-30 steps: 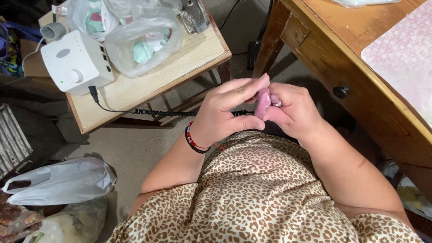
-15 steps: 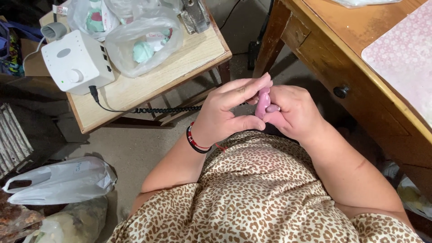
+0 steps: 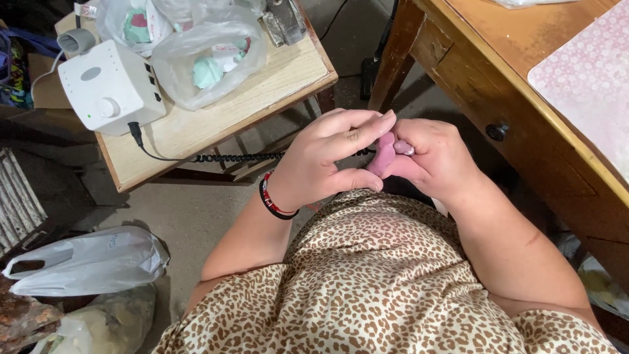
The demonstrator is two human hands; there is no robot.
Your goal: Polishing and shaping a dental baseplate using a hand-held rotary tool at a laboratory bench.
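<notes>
A small pink lump (image 3: pixel 382 156), soft-looking and rounded, sits pinched between both hands over my lap. My left hand (image 3: pixel 324 157) curls its fingers over the top of the lump and its thumb presses from below; a red and black bracelet (image 3: pixel 272 200) circles that wrist. My right hand (image 3: pixel 436 157) is closed around the lump's other side, thumb against it. Most of the lump is hidden by the fingers. My leopard-print top (image 3: pixel 380 282) fills the lower view.
A small wooden side table (image 3: pixel 216 118) at the left bears a white boxy device (image 3: pixel 108 85) with a coiled black cable (image 3: pixel 223 157) and clear plastic bags (image 3: pixel 209 59). A wooden desk (image 3: pixel 524 98) with a pink mat (image 3: pixel 590 72) stands right. White bags (image 3: pixel 85 259) lie on the floor.
Both hands stay together on the pink lump; the fingers have shifted only slightly, and the hands have drifted marginally downward.
</notes>
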